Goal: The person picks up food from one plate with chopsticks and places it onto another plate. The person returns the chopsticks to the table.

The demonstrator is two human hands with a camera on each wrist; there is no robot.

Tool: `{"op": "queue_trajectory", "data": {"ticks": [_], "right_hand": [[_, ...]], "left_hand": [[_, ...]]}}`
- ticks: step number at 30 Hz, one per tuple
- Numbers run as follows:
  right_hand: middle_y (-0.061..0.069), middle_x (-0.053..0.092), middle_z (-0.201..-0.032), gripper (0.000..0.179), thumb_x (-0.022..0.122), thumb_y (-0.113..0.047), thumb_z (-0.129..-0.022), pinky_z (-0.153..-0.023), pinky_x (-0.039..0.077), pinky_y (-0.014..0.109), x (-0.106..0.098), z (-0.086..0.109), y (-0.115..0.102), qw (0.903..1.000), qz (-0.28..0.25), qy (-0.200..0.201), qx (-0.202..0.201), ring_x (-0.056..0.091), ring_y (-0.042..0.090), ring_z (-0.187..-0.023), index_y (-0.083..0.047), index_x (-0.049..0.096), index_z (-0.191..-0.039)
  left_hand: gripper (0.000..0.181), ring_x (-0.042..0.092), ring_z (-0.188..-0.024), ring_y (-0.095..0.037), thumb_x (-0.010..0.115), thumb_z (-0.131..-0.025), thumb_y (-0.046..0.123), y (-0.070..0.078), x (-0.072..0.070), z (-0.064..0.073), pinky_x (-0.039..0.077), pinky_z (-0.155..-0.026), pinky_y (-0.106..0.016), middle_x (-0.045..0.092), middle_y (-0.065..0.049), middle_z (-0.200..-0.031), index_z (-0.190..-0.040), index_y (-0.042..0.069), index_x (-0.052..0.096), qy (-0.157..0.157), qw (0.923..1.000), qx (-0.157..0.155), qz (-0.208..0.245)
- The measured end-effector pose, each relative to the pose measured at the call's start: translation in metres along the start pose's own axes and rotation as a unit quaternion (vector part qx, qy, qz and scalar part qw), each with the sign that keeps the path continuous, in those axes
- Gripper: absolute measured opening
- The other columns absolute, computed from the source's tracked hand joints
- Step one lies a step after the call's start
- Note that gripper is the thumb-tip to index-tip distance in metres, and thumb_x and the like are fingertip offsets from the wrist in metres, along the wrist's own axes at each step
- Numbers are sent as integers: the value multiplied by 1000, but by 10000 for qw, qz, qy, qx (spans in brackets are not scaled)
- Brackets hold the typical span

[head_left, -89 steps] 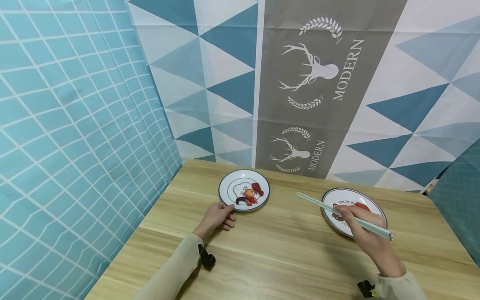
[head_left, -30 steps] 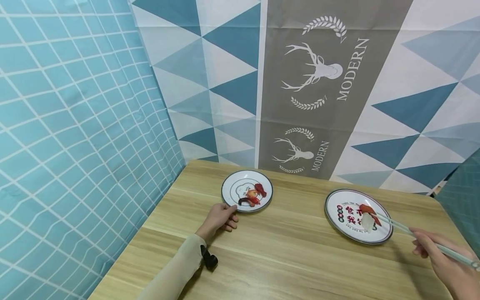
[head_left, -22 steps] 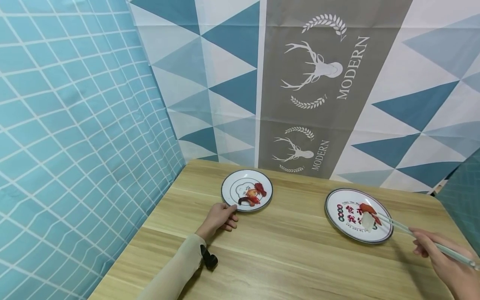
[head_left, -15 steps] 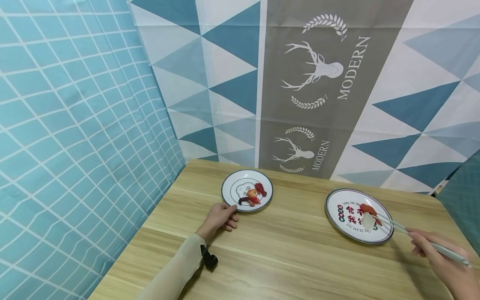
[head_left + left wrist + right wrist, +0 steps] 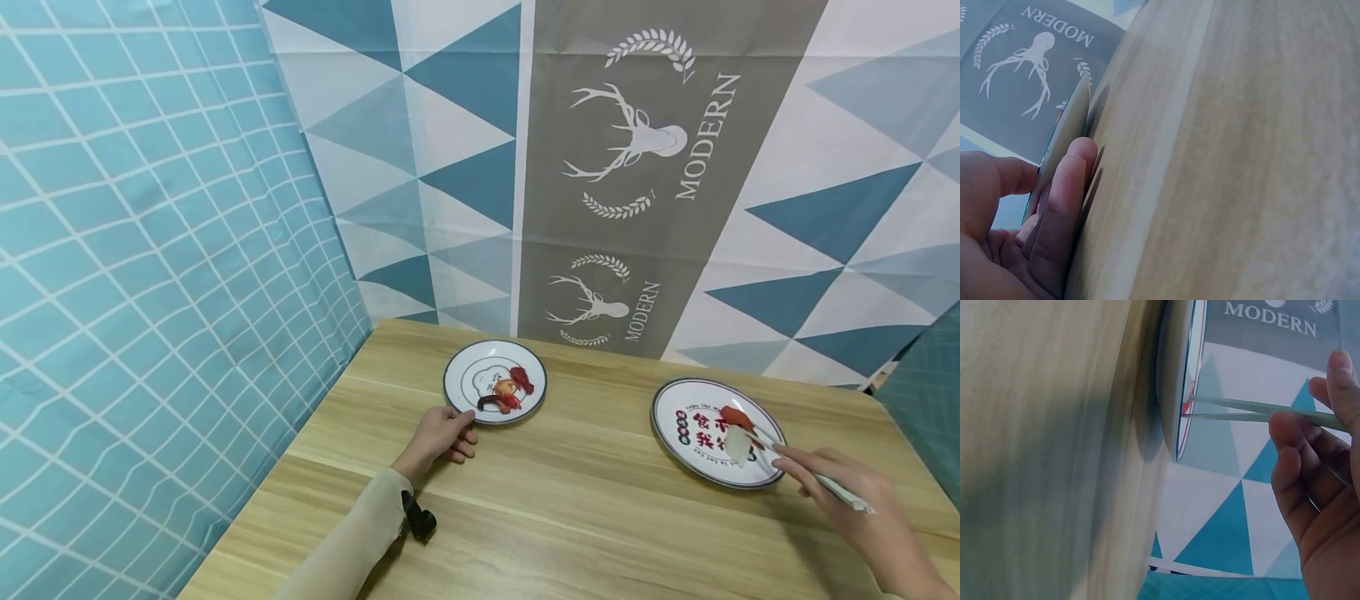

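Note:
In the head view my left hand (image 5: 438, 435) pinches the near rim of the left plate (image 5: 467, 367), thumb on top and fingers beneath. The left wrist view shows the thumb against this plate's edge (image 5: 1063, 134). Several red and orange food pieces (image 5: 506, 390) lie on it, one with a dark end. My right hand (image 5: 840, 487) holds a pair of pale green chopsticks (image 5: 832, 487). Their tips reach the right plate (image 5: 675, 404), among an orange-red piece (image 5: 735, 417) and a whitish piece (image 5: 737, 446). Whether the tips grip either piece I cannot tell.
Both plates stand near the back edge of a wooden table (image 5: 570, 500). A patterned cloth (image 5: 600, 167) hangs behind it, and a blue checked cloth (image 5: 165, 250) hangs on the left. Bare wood lies between the plates.
My right hand first moved right and turned the chopsticks toward the right plate's food. Over the last half second it has come left, closer to that plate. My left hand keeps its place.

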State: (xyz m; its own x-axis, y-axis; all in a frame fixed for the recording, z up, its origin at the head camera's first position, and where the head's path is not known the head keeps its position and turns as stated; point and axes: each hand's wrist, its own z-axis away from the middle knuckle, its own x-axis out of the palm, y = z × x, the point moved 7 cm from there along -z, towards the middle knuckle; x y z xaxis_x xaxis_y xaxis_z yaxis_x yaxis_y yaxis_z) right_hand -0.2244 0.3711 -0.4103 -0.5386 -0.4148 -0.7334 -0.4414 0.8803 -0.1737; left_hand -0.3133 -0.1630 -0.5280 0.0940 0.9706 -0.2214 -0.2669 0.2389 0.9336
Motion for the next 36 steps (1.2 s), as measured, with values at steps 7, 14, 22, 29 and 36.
{"op": "queue_trajectory", "data": {"ticks": [7, 14, 22, 29, 36], "right_hand": [[1, 71, -77, 28, 92, -4, -67, -58, 43, 2, 11, -6, -1, 9998, -53, -150, -79, 58, 0, -66, -5, 82, -93], [5, 65, -79, 24, 90, -8, -74, -53, 54, 36, 22, -12, -1, 9955, 169, -862, 367, 56, 18, -67, -2, 81, -96], [2, 63, -87, 33, 89, 1, -71, -51, 53, 32, 23, -17, -8, 9923, 303, -1201, 40, 52, 11, -69, -8, 80, -101], [2, 69, -86, 28, 85, 3, -77, -59, 55, 26, 25, -20, -3, 9943, 40, -1061, 124, 60, 12, -73, -8, 81, -102], [26, 74, -92, 15, 77, -7, -91, -67, 60, 50, 21, -21, 6, 9950, -301, -521, 803, 71, 41, -84, 5, 78, -99]], "left_hand": [[40, 70, -60, -12, 57, -106, 36, -1, 0, 1, 63, -55, -28, 73, -10, -85, -106, -3, 63, -16, 10000, -12, -4], [40, 70, -60, -11, 57, -106, 36, -1, 0, 1, 63, -55, -28, 73, -10, -85, -106, -3, 63, -16, 10000, -26, -20], [39, 70, -59, -11, 57, -106, 36, 0, 0, 0, 63, -55, -28, 73, -10, -84, -106, -3, 62, -11, 10000, -35, 11], [38, 70, -59, -12, 57, -106, 34, 1, 0, 1, 63, -55, -28, 73, -10, -84, -105, -3, 62, -18, 10000, -33, 57], [38, 70, -60, -12, 57, -106, 34, 0, 0, 1, 63, -55, -28, 73, -10, -84, -105, -3, 63, -22, 10000, -11, 46]]}}
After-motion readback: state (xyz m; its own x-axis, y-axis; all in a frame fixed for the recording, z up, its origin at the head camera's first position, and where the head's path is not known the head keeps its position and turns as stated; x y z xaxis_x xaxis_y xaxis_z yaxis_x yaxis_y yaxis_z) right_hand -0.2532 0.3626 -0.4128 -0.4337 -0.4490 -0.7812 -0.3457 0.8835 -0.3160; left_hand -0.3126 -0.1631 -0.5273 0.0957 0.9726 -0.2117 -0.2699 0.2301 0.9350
